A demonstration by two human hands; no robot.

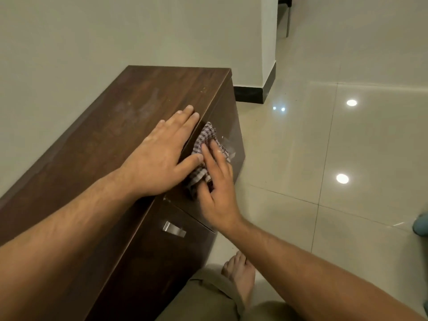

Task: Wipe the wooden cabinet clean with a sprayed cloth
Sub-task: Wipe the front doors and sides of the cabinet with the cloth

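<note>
A low dark wooden cabinet (111, 140) stands against the wall, its top dull with pale smears. My left hand (159, 154) lies flat on the top near the front edge, fingers spread, holding nothing. A checked cloth (206, 140), bunched, is pressed against the cabinet's front panel just below that edge. My right hand (216, 188) presses the cloth to the panel with its fingers. A metal handle (174, 229) shows on the nearer door below.
The cream wall (92, 42) runs behind the cabinet. Glossy beige floor tiles (347, 147) stretch to the right, with a black skirting corner (254, 93). My bare foot (240, 272) stands beside the cabinet. A teal object (421, 224) sits at the right edge.
</note>
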